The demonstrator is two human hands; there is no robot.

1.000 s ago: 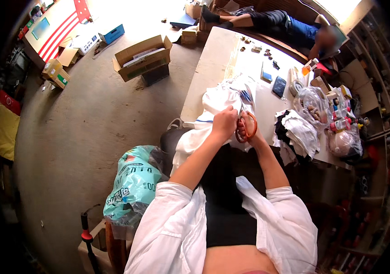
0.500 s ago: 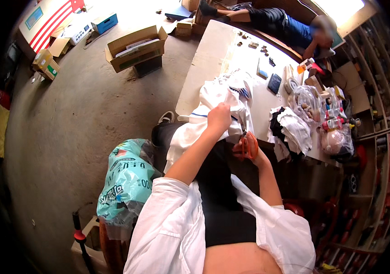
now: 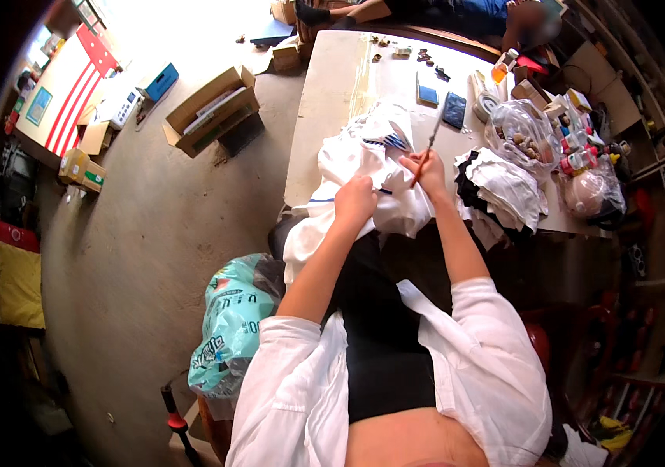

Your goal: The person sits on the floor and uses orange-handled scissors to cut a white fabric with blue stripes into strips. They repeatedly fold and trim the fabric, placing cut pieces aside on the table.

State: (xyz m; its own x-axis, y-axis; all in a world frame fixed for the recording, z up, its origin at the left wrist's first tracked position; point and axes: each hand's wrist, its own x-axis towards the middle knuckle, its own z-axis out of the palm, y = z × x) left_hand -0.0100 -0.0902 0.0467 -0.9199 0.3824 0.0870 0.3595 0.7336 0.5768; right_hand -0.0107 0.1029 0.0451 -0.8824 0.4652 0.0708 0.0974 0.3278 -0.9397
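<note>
Left fingers clamp white cloth, right fingers grip scissors near it over the surface, open box off left!

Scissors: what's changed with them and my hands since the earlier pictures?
Your right hand has moved forward, away from your body, with the scissors, which now show edge-on, blades pointing out over the table. Nothing was visibly let go. Your left hand still grips the white cloth; the cloth pile stays put.
</note>
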